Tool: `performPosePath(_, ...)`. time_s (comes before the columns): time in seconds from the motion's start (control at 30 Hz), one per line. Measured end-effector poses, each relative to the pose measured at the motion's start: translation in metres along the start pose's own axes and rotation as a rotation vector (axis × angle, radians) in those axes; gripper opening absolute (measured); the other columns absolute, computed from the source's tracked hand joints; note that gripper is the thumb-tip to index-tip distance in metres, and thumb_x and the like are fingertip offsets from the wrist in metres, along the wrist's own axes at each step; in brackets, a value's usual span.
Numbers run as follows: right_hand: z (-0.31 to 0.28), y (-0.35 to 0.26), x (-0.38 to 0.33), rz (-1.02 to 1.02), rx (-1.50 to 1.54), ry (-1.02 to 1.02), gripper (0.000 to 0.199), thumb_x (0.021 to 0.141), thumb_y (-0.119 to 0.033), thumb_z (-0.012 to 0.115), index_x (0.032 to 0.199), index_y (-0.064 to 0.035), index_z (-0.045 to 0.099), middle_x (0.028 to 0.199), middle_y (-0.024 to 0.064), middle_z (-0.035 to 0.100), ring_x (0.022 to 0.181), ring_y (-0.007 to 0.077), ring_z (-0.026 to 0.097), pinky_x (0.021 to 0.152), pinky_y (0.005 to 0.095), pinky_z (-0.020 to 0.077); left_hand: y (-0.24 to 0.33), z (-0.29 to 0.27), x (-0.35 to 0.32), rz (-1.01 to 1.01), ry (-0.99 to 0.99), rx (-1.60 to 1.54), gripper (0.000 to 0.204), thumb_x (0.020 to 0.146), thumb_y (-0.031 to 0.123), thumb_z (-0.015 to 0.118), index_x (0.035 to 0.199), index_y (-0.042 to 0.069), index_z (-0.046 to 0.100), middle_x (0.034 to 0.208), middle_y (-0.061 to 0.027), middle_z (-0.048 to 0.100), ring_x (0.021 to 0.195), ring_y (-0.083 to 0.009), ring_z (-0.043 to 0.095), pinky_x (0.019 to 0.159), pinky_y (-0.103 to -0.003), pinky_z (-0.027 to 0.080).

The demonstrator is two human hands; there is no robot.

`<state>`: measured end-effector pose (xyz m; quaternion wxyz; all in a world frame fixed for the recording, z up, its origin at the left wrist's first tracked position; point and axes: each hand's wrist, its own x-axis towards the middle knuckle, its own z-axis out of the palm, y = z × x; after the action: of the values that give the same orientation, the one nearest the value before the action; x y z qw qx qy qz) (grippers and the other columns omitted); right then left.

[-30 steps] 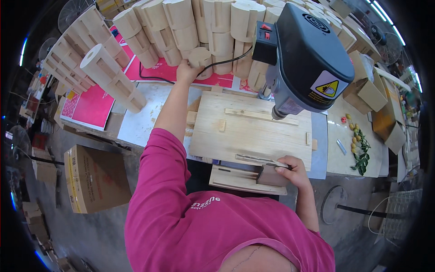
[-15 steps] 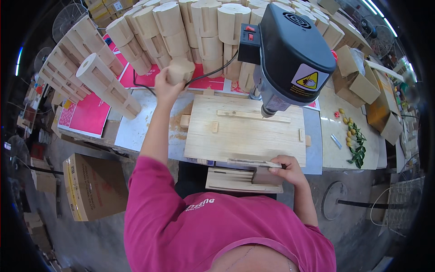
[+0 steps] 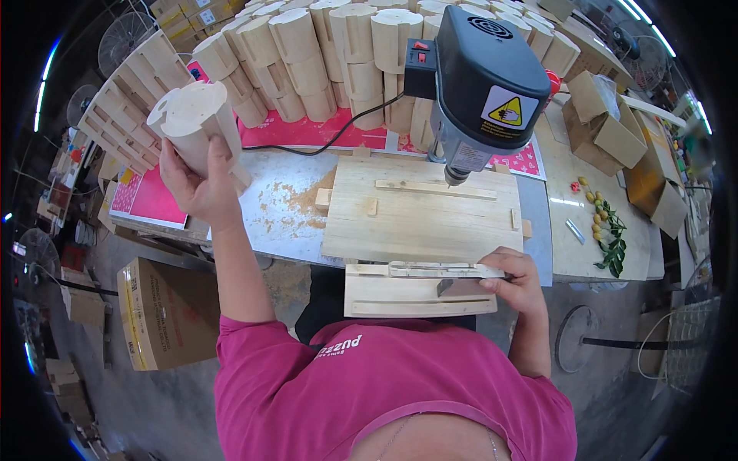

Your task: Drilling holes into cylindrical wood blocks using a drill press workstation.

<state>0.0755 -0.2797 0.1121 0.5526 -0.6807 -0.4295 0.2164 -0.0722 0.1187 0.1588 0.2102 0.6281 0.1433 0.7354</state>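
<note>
My left hand [image 3: 196, 184] grips a wooden cylinder [image 3: 194, 123], long axis upright, above the bench's left edge; my right hand [image 3: 516, 280] pinches a slat [image 3: 446, 270].

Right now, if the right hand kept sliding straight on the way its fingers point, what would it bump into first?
The right hand points leftward along the narrow wooden strip it rests on. Going on, it would probably just ride along that strip, beside the near edge of the wooden board; depth is hard to judge.

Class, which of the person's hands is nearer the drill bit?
Right. The right hand rests at the board's near edge below the drill bit; the left hand is far left, holding a wooden block.
</note>
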Motion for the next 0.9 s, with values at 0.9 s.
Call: performPosePath(0.9, -0.024, 0.061, 0.028, 0.113, -0.199, 0.121, 0.025, 0.068, -0.003, 0.072, 0.093, -0.0045, 0.067, 0.087, 0.0005, 0.057, 0.082, 0.0114, 0.052, 0.069, 0.0236, 0.0403, 0.024, 0.067, -0.121, -0.832, -1.787, -0.385, 0.044, 0.073, 0.022, 0.075, 0.107, -0.003, 0.063, 0.092, -0.0094, 0.067, 0.084, -0.0126, 0.059, 0.08, -0.025, 0.046)
